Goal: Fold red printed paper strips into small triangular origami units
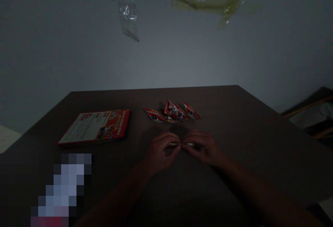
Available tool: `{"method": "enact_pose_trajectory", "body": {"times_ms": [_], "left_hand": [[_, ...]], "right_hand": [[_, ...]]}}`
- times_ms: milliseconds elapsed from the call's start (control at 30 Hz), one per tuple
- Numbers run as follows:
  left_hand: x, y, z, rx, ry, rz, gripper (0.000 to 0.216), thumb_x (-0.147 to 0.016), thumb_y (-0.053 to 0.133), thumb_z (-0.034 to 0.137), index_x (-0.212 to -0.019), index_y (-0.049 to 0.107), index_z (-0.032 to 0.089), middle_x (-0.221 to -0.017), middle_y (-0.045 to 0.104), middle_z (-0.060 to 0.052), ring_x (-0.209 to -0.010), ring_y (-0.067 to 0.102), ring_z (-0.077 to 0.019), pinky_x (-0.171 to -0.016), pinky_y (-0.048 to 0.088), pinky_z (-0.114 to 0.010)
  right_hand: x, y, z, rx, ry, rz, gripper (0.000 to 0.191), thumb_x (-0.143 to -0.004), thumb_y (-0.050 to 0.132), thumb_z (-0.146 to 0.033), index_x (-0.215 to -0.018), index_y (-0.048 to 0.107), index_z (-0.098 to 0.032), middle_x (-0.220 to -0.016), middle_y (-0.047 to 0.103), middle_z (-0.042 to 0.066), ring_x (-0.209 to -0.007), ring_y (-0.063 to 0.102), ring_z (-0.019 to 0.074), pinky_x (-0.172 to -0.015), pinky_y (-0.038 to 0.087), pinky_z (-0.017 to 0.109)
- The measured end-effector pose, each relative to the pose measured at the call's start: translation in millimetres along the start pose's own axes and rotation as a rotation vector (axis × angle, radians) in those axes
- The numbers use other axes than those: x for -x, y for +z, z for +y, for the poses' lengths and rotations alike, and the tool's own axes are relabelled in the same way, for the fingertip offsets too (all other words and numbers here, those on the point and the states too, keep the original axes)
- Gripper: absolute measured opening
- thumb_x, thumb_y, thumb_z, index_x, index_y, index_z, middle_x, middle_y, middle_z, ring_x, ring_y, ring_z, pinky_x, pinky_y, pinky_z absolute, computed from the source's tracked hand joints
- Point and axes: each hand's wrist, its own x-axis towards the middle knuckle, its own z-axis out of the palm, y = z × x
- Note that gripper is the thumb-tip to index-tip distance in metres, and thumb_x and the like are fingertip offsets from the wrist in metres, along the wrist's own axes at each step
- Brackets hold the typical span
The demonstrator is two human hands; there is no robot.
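My left hand (160, 152) and my right hand (203, 149) meet at the middle of a dark table (247, 126). Both pinch a small folded piece of paper (180, 145) between their fingertips; only a thin pale strip of it shows. Just beyond the hands lie several folded red and white paper shapes (173, 112) in a loose cluster. The room is dim and fine detail is hard to see.
A red and white printed sheet or booklet (96, 126) lies flat at the left of the table. A blurred patch covers the near left corner. Clear and yellowish plastic scraps (208, 1) show on the wall above. A wooden frame (309, 111) stands at the right.
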Motion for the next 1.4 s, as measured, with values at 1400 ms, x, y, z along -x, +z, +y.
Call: {"method": "enact_pose_trajectory", "body": {"times_ms": [1400], "left_hand": [[-0.9, -0.8, -0.6, -0.024, -0.022, 0.000, 0.007, -0.081, 0.056, 0.016, -0.082, 0.062, 0.014, -0.079, 0.063, -0.007, -0.074, 0.059, -0.0150, -0.066, 0.047, -0.025]], "right_hand": [[0.4, -5.5, 0.5, 0.076, 0.014, -0.054, 0.006, -0.081, 0.056, -0.016, -0.085, 0.061, -0.017, -0.074, 0.062, 0.005, -0.069, 0.057, 0.0152, -0.064, 0.045, 0.028]]}}
